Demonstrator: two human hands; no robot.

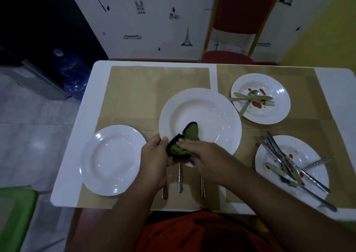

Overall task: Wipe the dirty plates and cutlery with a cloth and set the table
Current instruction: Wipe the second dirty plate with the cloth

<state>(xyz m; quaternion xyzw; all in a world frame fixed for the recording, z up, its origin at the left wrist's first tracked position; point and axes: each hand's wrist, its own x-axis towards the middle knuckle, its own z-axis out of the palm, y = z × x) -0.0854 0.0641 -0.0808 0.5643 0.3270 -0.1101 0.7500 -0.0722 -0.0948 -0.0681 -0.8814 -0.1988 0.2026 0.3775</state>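
A large white plate (200, 113) lies in the middle of the table and looks clean. A green and black cloth (189, 134) rests bunched on its near rim. My right hand (202, 153) grips the cloth from the right. My left hand (154, 159) pinches the cloth's black edge at the plate's near-left rim. Three cutlery handles (180, 180) lie on the mat just below my hands, their upper ends hidden under them. A second clean white plate (113, 159) sits at the near left.
A dirty plate (277, 90) with red smears, a spoon and forks stands at the far right. Another dirty plate (300, 147) piled with several cutlery pieces lies near right. Brown mats (146, 90) cover the white table (67, 174). A red chair (227, 57) stands behind.
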